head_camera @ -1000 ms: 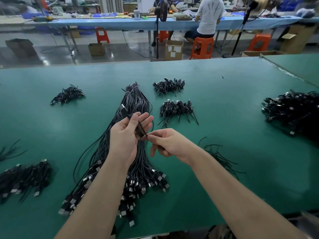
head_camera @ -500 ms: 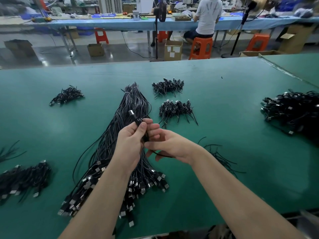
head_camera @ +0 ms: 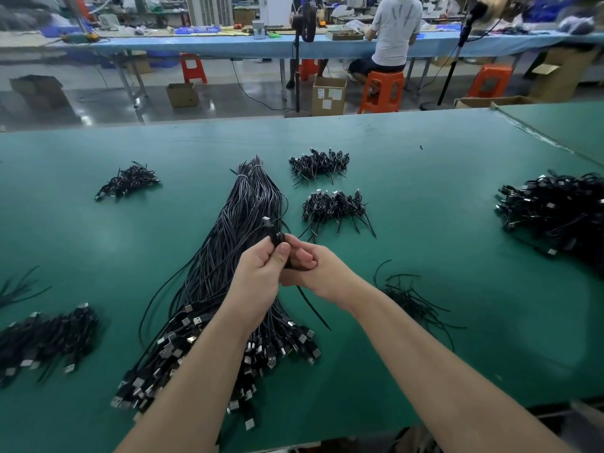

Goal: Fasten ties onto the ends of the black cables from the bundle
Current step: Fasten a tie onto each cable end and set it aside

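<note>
A long bundle of black cables point(head_camera: 242, 217) with silver USB plugs lies on the green table point(head_camera: 425, 197), running from the far middle toward me. Above it my left hand point(head_camera: 261, 276) grips a folded black cable point(head_camera: 273, 232) whose plug sticks up past the fingers. My right hand point(head_camera: 313, 269) meets the left one and pinches a black tie point(head_camera: 313, 310) at the cable; the tie's tail hangs down below the hands. Loose black ties point(head_camera: 408, 299) lie just right of my right wrist.
Small heaps of tied cables point(head_camera: 333, 207) lie at the far middle, with others at far left point(head_camera: 127, 183) and near left point(head_camera: 42, 338). A big cable heap point(head_camera: 555, 214) fills the right edge. Beyond the table a person point(head_camera: 392, 31) sits on an orange stool.
My hands have closed together above the bundle. The right hand went from apart with a loose pinch to pressed against the left, and the tie's tail now hangs below them.
</note>
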Demonstrator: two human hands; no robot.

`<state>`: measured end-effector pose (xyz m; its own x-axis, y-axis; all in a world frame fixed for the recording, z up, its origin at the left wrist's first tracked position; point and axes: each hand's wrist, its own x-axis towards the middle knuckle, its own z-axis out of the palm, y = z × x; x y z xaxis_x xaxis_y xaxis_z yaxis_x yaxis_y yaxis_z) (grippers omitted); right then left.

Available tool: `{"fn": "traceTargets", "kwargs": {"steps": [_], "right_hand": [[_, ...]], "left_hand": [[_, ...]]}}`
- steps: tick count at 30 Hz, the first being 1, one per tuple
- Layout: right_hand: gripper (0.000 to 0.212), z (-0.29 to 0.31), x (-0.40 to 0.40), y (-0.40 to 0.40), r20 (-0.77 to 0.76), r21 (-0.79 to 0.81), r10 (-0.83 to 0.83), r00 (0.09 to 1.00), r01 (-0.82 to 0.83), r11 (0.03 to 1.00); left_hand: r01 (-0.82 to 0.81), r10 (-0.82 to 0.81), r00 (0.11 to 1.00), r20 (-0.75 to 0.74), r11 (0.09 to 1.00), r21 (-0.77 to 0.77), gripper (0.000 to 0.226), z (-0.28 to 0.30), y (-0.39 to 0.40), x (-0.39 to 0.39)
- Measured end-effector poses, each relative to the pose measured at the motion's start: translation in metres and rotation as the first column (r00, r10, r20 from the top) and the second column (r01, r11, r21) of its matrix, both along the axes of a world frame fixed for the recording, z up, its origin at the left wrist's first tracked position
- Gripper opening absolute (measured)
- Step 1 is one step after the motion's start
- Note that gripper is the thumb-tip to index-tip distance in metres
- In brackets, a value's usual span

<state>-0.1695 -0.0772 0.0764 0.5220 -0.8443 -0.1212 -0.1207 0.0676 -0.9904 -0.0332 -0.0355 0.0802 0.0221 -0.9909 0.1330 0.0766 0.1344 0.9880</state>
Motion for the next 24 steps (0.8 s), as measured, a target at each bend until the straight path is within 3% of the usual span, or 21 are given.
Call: {"fn": "traceTargets", "kwargs": {"steps": [2,8,14,18,24], "right_hand": [[0.046,-0.002,-0.001,0.0,0.051,-0.022,-0.045,0.998,0.046,0.999],[0.016,0.003,-0.007,-0.001,-0.01,-0.16,-0.082,0.997,0.08,0.984],[0.018,0.0,-0.012,-0.001,-0.064,-0.171,-0.065,0.996,0.053,0.984],[0.022,-0.003,-0.016,0.001,-0.117,-0.158,-0.009,0.993,-0.009,0.987],[0.021,-0.005,-0.016,0.001,-0.318,-0.255,-0.055,0.946,-0.03,0.967]], "left_hand": [[0.01,-0.01,0.999,-0.04,1.0,0.022,0.039,0.002,0.001,-0.002],[0.056,-0.046,0.992,-0.117,0.995,0.083,0.033,0.006,0.003,-0.004],[0.081,-0.071,0.993,-0.094,0.991,0.105,0.029,0.0,0.003,-0.004],[0.188,-0.168,0.976,-0.139,0.971,0.146,0.027,-0.006,0.003,0.001],[0.269,-0.22,0.948,-0.231,0.94,0.209,0.026,-0.004,0.002,0.008]]}}
